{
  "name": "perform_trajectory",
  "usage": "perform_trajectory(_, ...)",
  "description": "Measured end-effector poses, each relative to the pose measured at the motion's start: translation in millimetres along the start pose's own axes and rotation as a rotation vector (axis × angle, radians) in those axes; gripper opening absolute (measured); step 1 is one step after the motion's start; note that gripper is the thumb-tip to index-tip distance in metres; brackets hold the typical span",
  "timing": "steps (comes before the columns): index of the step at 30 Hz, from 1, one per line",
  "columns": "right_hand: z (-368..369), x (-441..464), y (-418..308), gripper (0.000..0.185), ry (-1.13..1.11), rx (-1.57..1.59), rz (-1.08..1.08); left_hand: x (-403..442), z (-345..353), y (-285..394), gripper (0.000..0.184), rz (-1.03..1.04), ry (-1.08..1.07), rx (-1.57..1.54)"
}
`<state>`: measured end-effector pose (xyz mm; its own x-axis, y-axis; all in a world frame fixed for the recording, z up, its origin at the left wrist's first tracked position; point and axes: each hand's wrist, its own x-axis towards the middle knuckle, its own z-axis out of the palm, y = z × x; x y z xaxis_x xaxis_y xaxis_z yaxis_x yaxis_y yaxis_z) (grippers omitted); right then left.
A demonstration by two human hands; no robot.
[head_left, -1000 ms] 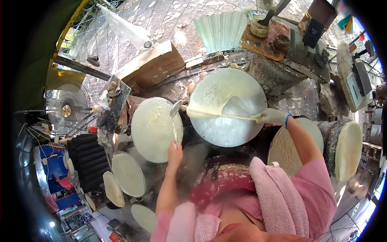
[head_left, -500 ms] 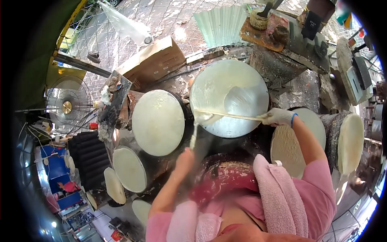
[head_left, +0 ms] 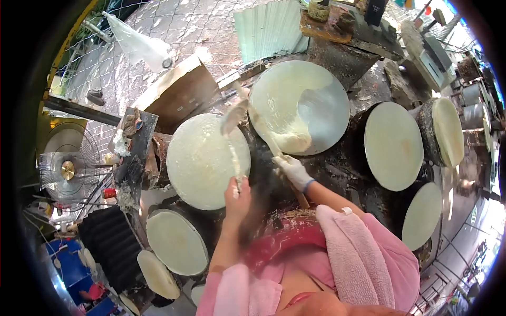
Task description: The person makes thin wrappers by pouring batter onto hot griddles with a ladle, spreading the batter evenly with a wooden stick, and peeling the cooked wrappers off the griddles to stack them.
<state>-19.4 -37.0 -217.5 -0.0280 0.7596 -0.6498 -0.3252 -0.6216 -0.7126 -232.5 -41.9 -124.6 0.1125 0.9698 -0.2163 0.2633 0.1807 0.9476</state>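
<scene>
My left hand (head_left: pixel 238 200), bare, is closed around the batter-coated handle of a ladle (head_left: pixel 233 120). The ladle's blurred bowl hovers near the edge of the left round griddle, which bears a pale batter sheet (head_left: pixel 203 163). A whitish glove covers my right hand (head_left: pixel 294 171), wrapped round a long wooden spreader (head_left: pixel 265 129). That stick slants across the near-left rim of the central round griddle (head_left: pixel 328 117). Wet batter (head_left: pixel 284 89) coats the griddle's left and far parts, with a thick pool along its near edge; shiny bare metal shows on the right.
More round griddles with pale sheets stand around me, at right (head_left: pixel 394 147), lower right (head_left: pixel 422 216) and lower left (head_left: pixel 176 242). A cardboard box (head_left: pixel 176 95), a wire fence and a fan (head_left: pixel 68 169) lie beyond on the left. A cluttered stand (head_left: pixel 337 58) is behind.
The spreader has swung from lying across the central griddle to its left side, my right hand moving left with it. Batter now covers more metal. The ladle has shifted left and away from me.
</scene>
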Motion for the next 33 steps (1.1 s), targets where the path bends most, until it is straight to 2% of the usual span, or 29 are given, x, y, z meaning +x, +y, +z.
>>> perform_trajectory(2, -3.4, 40.4, 58.5, 0.034, 0.265, -0.261, -0.055, -2.8, -20.3, -5.8, 0.016, -0.049, 0.033, -0.069)
perform_trajectory(3, -4.6, 49.0, 71.7, 0.036, 0.396, -0.393, -0.082, -5.5, -29.3, -22.1, 0.015, -0.01, 0.036, -0.049)
perform_trajectory(4, -5.8, 14.4, 44.6, 0.04, 0.526, -0.579, -0.111, -10.3, -37.5, -34.6, 0.014, -0.033, 0.03, -0.042)
perform_trajectory(6, -31.0, -5.8, 40.5, 0.04, 0.689, -0.676, -0.085, -23.2, -48.8, -50.5, 0.014, -0.076, 0.016, -0.025)
perform_trajectory(8, -70.4, -1.2, 54.3, 0.031, 0.679, -0.385, -0.118, -36.4, -50.6, -54.7, 0.013, -0.124, 0.031, -0.061)
perform_trajectory(9, -60.3, -26.5, 20.6, 0.032, 0.682, -0.244, -0.057, -41.7, -51.6, -60.9, 0.013, -0.121, 0.038, -0.049)
perform_trajectory(12, -62.4, -23.5, 23.7, 0.037, 0.489, -0.18, -0.129, -52.1, -41.5, -56.2, 0.013, -0.174, 0.079, -0.076)
perform_trajectory(13, -50.0, -44.6, -2.2, 0.044, 0.41, -0.576, -0.012, -54.2, -36.9, -54.1, 0.014, -0.182, 0.092, -0.094)
perform_trajectory(14, -58.6, -43.7, 15.5, 0.043, 0.394, -0.895, -0.087, -56.0, -32.0, -50.8, 0.014, -0.19, 0.104, -0.109)
perform_trajectory(16, -82.4, -46.9, 9.0, 0.041, 0.411, -1.044, 0.022, -60.4, -15.2, -18.1, 0.014, -0.274, 0.129, -0.187)
perform_trajectory(20, -156.4, -34.8, -22.8, 0.037, 0.612, -0.993, -0.148, -66.2, 18.3, -7.4, 0.014, -0.301, 0.169, -0.251)
perform_trajectory(23, -175.7, -28.1, -42.0, 0.043, 0.513, -0.831, -0.123, -72.5, 49.8, 5.4, 0.014, -0.351, 0.227, -0.241)
perform_trajectory(26, -177.8, -57.1, -23.4, 0.045, 0.184, -1.184, -0.124, -83.0, 75.4, 19.9, 0.014, -0.329, 0.215, -0.216)
perform_trajectory(27, -183.1, -63.9, -19.9, 0.037, 0.199, -1.223, -0.101, -86.2, 81.2, 25.8, 0.013, -0.35, 0.223, -0.223)
perform_trajectory(30, -231.7, -45.5, -32.0, 0.037, 0.464, -1.16, -0.194, -94.4, 97.2, 37.1, 0.012, -0.387, 0.256, -0.232)
perform_trajectory(33, -253.8, -10.0, -72.2, 0.038, 0.561, -1.148, -0.335, -94.2, 112.1, 32.0, 0.013, -0.362, 0.28, -0.207)
